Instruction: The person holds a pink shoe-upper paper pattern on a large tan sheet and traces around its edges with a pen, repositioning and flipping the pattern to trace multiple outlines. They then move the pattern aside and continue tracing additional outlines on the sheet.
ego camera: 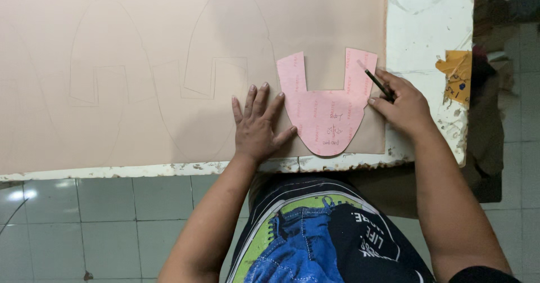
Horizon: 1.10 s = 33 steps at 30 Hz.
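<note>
Pressing flat and unclenched, the left hand [257, 126] pins the pink U-shaped paper template [327, 107], beside which the right hand's [400, 107] grip clasps a thin dark pencil [376, 82].

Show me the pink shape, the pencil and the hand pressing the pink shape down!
pink template [326, 117], head view, its wide rounded middle.
pencil [376, 82], head view, middle of its dark shaft.
left hand [256, 128], head view, back of the hand.
</note>
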Each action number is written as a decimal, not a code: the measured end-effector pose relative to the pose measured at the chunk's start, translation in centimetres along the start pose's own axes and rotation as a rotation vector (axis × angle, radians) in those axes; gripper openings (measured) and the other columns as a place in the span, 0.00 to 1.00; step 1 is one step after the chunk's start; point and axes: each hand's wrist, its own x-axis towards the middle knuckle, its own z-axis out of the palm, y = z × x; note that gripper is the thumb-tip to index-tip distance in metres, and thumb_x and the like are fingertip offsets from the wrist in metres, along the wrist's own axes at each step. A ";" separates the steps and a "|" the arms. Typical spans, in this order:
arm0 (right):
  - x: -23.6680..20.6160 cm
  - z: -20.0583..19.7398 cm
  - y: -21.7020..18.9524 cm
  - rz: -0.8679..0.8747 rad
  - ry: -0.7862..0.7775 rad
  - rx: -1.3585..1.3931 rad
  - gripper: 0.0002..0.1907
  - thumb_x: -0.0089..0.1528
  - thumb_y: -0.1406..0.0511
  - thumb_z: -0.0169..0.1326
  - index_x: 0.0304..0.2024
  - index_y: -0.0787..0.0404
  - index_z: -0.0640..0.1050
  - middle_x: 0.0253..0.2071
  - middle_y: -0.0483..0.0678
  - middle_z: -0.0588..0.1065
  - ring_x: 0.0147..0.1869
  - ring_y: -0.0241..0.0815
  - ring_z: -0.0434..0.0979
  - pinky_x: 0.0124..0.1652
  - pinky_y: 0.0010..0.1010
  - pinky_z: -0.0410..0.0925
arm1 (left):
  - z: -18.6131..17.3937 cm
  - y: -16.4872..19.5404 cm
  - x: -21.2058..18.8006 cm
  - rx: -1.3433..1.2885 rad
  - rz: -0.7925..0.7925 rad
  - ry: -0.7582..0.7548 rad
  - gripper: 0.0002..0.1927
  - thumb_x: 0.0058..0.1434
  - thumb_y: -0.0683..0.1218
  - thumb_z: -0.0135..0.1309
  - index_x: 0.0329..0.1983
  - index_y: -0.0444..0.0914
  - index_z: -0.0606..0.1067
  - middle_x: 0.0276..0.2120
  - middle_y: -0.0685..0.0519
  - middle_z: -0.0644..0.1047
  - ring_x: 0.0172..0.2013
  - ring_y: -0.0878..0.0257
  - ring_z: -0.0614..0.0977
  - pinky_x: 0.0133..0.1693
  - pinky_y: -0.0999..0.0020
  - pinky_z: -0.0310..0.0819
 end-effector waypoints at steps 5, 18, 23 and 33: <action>0.0 -0.1 0.0 0.042 -0.016 -0.057 0.38 0.56 0.60 0.66 0.70 0.51 0.73 0.51 0.51 0.78 0.47 0.41 0.79 0.52 0.32 0.70 | -0.3 0.2 0.1 0.009 0.001 -0.019 0.45 0.54 0.76 0.53 0.73 0.57 0.65 0.75 0.48 0.54 0.75 0.48 0.49 0.70 0.35 0.26; -0.6 -0.2 0.2 0.000 0.001 -0.053 0.37 0.57 0.59 0.66 0.69 0.53 0.73 0.51 0.51 0.78 0.48 0.41 0.79 0.51 0.32 0.70 | 3.4 1.7 -3.2 0.296 0.200 0.027 0.33 0.72 0.69 0.52 0.77 0.59 0.64 0.75 0.53 0.57 0.78 0.59 0.51 0.77 0.37 0.28; -0.8 -0.5 0.6 -0.010 0.014 -0.065 0.36 0.57 0.59 0.65 0.69 0.51 0.73 0.54 0.49 0.76 0.48 0.40 0.79 0.51 0.33 0.70 | 3.8 3.6 -4.0 -0.009 0.206 0.002 0.53 0.50 0.76 0.56 0.74 0.45 0.62 0.72 0.32 0.54 0.74 0.38 0.50 0.66 0.24 0.26; -0.9 -0.7 0.8 0.032 0.009 -0.090 0.34 0.59 0.58 0.64 0.69 0.47 0.74 0.51 0.49 0.77 0.48 0.41 0.79 0.52 0.33 0.70 | 3.7 4.7 -3.7 0.007 0.173 0.029 0.53 0.56 0.76 0.53 0.77 0.43 0.58 0.74 0.34 0.52 0.76 0.41 0.47 0.69 0.29 0.25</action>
